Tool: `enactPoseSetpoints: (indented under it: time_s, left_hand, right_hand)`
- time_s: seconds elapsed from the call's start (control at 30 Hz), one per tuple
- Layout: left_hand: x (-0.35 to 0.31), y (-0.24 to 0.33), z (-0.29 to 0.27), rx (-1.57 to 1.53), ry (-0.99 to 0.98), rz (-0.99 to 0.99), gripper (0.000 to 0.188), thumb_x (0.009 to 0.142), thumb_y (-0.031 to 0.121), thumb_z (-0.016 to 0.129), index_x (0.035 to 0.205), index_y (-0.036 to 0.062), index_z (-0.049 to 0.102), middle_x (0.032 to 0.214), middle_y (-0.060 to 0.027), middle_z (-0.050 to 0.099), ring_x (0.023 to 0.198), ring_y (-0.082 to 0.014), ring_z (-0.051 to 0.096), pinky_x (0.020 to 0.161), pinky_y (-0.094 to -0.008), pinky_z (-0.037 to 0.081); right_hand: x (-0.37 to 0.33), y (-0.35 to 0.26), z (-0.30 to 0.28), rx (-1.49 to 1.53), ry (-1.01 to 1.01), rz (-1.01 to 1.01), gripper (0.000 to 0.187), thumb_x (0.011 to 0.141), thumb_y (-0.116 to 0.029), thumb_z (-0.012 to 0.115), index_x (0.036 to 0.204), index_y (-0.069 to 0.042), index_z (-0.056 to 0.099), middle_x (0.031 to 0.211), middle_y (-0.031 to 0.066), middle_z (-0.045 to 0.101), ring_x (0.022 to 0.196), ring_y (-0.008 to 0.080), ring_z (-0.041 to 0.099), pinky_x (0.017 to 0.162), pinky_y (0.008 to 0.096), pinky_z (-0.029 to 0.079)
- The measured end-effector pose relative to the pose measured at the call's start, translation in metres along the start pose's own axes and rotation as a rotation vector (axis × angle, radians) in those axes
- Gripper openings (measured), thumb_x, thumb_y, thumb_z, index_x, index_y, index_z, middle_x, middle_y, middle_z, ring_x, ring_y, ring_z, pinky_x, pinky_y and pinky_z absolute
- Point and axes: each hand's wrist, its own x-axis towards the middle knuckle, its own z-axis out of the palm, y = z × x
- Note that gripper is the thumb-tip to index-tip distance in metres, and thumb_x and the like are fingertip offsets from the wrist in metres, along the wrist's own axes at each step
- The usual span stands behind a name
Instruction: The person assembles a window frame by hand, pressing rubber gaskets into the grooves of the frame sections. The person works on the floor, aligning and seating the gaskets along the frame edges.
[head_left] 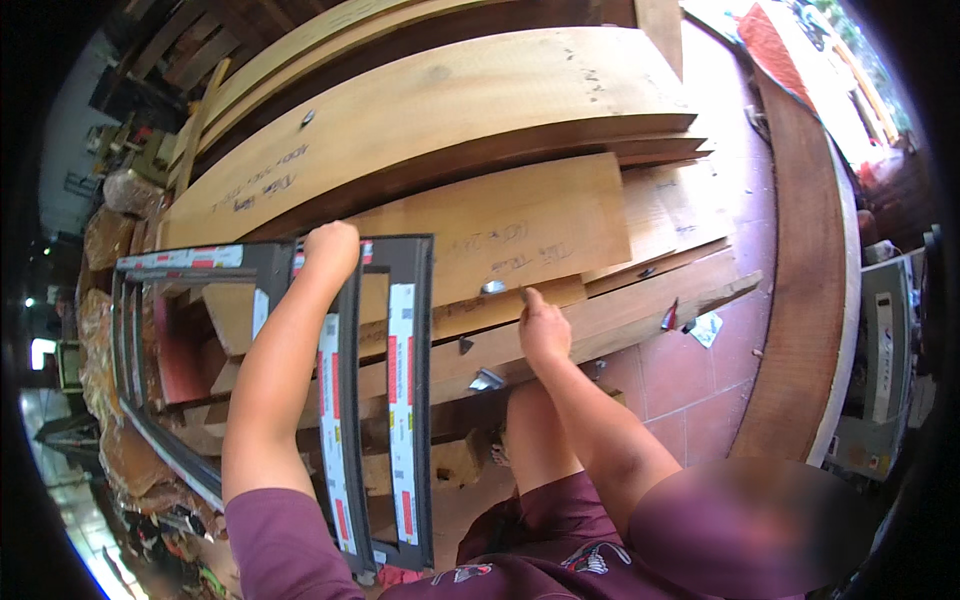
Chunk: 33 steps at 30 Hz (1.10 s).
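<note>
My left hand [332, 248] is closed over the upper rail of a dark grey metal frame [422, 262], which stands upright at my left side. White and red protective film [402, 340] runs along its bars. In front of me my right hand [546, 328] is bent into a pinch beside the wooden boards. A small dark tip shows at its fingers; what it belongs to is too small to tell. Just left of those fingers, a small silvery piece [493, 287] lies on a light board [560, 215] with handwriting. Below it, a crumpled silvery scrap [486, 379] rests by a plank's edge.
Long wooden planks [450, 85] are stacked across the far side. Another brown plank [790, 260] lies at the right, near a grey metal box [880, 370]. Scraps [705, 330] litter the tiled floor [690, 385]. Plastic-wrapped bundles [105, 240] sit at the far left.
</note>
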Motion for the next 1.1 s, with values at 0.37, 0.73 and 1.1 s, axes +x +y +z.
enactPoseSetpoints:
  time_s: [0.37,0.73,1.1]
  left_hand:
    - [-0.014,-0.058,0.060,-1.270,-0.055,-0.417,0.017,0.092,0.013,0.059,0.080,0.0018,0.062,0.073,-0.0086,0.066,0.049,-0.0144,0.062,0.046,-0.0326,0.055]
    - [-0.022,-0.035,0.057,-0.569,0.246,-0.245,0.029,0.099,0.030,0.058,0.097,0.0017,0.061,0.092,-0.0275,0.070,0.093,-0.0471,0.067,0.083,-0.0570,0.053]
    - [-0.040,-0.068,0.063,0.027,0.414,-0.011,0.012,0.093,0.012,0.052,0.095,-0.0004,0.053,0.085,-0.0230,0.070,0.073,-0.0388,0.072,0.063,-0.0485,0.060]
  right_hand:
    - [-0.003,-0.001,0.002,0.047,0.053,-0.042,0.029,0.097,-0.019,0.057,0.126,-0.016,0.059,0.095,0.0153,0.072,0.091,0.0363,0.068,0.078,0.0510,0.055]
    - [0.001,0.003,-0.002,0.000,-0.033,0.003,0.032,0.099,-0.022,0.054,0.129,-0.013,0.057,0.103,0.0104,0.073,0.099,0.0328,0.067,0.083,0.0480,0.054]
    - [0.000,-0.003,-0.007,-0.030,-0.026,0.004,0.030,0.099,-0.020,0.054,0.127,-0.012,0.058,0.099,0.0120,0.073,0.095,0.0340,0.068,0.080,0.0492,0.055]
